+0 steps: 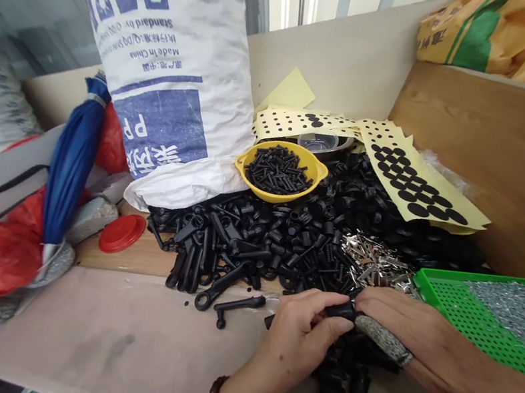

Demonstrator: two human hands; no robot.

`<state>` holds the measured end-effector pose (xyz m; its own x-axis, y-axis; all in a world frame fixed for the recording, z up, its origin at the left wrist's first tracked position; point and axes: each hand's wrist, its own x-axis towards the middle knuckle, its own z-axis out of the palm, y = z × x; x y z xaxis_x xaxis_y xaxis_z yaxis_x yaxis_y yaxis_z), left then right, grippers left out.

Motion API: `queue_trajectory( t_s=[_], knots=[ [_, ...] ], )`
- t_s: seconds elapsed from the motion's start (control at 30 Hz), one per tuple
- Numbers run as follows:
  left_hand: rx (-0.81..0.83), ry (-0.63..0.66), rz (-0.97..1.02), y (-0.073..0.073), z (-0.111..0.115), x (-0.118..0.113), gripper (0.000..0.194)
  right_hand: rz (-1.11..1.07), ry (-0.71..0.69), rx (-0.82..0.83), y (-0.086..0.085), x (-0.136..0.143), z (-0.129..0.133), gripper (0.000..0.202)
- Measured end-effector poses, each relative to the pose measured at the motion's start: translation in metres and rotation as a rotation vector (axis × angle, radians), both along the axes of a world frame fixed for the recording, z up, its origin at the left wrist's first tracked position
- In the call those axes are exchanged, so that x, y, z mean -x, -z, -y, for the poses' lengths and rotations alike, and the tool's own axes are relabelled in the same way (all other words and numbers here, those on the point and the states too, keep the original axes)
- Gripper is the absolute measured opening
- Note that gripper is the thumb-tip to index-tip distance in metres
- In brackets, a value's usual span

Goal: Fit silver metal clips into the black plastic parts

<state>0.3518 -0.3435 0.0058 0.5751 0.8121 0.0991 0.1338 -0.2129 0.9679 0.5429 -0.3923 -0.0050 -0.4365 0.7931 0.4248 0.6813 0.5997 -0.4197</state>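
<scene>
My left hand [299, 332], with a beaded bracelet at the wrist, pinches a black cylindrical part [339, 311] between thumb and fingers. My right hand [413, 332] is curled against the right end of that part, with a speckled grey wrapping [382, 338] under its fingers; what its fingertips grip is hidden. Below the hands lie several black pieces [335, 390]. Just beyond them spreads a heap of black plastic parts [249, 236], with small shiny metal pieces [375, 261] at its right side. A black crank-shaped part [241, 304] rests left of the heap.
A yellow bowl [321, 170] holds black screw-like parts. Sheets of black round stickers [413, 187] lie behind the heap. A green tray [466, 316] with small metal pieces is at right. A large white sack [224, 95], blue umbrella [70, 159] and red lid [121, 233] stand or lie left.
</scene>
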Motion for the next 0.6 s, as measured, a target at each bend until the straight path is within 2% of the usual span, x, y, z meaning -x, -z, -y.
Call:
queue_trajectory(
  t_s=[0.1,0.23,0.3,0.37,0.5,0.6],
  knots=[
    [-0.186,0.032,-0.074,-0.001,0.000,0.004,0.024,-0.027,-0.008,0.097,0.001,0.000,0.001,0.023],
    [-0.256,0.048,-0.097,-0.004,0.001,0.005,0.021,0.060,0.039,0.003,-0.002,0.002,0.001,0.023],
    [-0.273,0.047,-0.107,-0.005,0.001,0.005,0.020,0.068,0.015,-0.048,-0.006,0.002,0.001,0.023],
    [-0.293,0.048,-0.107,-0.004,0.002,0.004,0.019,0.010,-0.024,-0.032,-0.010,0.002,0.002,0.023],
    [-0.456,0.082,-0.073,0.001,0.005,0.002,0.019,-0.186,-0.070,0.263,-0.012,-0.003,0.008,0.022],
    [-0.660,0.071,-0.042,0.006,0.008,0.002,0.021,-0.282,0.002,0.458,-0.002,-0.005,0.011,0.026]
  ],
)
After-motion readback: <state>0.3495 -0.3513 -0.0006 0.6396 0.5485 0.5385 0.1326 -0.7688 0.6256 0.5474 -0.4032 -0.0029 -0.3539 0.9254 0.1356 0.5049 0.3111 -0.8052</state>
